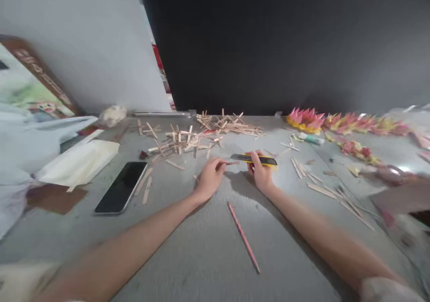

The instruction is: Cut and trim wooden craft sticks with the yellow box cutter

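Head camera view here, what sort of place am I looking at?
Probably a handicraft workspace: the right hand holds a yellow-and-black cutter, thin wooden sticks are heaped on the grey table, and pink and yellow petal-like decorations sit at the far right.

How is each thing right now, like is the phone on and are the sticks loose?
Left hand: pinching a thin stick
Right hand: holding the craft knife
Craft knife: held, blade hard to make out
Phone: lying flat, screen dark
Pink pencil: lying loose
Wooden sticks: some crossed, others loose
Green-and-white tube: on its side
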The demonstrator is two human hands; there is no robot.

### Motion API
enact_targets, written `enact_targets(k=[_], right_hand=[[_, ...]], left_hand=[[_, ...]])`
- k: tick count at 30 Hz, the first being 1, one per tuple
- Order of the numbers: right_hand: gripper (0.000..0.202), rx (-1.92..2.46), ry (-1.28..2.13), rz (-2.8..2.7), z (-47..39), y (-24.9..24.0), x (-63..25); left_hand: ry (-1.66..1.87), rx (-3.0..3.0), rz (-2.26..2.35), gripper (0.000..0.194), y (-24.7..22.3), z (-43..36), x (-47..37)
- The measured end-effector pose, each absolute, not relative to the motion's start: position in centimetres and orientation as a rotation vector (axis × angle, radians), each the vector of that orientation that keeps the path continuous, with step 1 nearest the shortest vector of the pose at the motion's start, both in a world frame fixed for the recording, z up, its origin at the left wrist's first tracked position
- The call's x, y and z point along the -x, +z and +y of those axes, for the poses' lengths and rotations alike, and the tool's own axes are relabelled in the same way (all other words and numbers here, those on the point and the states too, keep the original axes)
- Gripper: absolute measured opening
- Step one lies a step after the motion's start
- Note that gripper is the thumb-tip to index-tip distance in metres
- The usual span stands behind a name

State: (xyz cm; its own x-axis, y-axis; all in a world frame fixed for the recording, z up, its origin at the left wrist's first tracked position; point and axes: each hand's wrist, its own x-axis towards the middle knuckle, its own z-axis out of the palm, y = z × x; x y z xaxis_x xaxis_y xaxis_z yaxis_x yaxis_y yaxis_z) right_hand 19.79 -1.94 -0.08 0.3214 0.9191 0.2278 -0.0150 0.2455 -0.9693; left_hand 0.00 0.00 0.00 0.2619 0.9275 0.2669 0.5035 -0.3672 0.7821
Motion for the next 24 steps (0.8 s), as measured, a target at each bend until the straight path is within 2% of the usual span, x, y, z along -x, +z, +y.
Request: enact_targets(k=[7, 12, 16, 24], right_hand=[[0.052, 1.141, 0.854, -0.959, -1.22, -0.05, -20.08], [0.05, 1.118, 0.89, -0.946, -1.26, -0.3, -20.52], [0.05, 1.122, 0.887, -0.958, -1.32, -0.16, -20.65], [0.044, 1.107, 0.88, -0.971, -1.3, -0.03, -20.5]], left_hand=[[0.854, -2.2, 1.332, 0.019, -0.37, -0.35, -0.42], [0.907, -2.09, 1.387, 0.026, -0.21, -0.55, -0.7], [0.892, -2.134, 1.362, 0.016, 0.09, -0.63, -0.83], [0.933, -2.032, 1.355, 0.019, 0.09, -0.57, -0.83]])
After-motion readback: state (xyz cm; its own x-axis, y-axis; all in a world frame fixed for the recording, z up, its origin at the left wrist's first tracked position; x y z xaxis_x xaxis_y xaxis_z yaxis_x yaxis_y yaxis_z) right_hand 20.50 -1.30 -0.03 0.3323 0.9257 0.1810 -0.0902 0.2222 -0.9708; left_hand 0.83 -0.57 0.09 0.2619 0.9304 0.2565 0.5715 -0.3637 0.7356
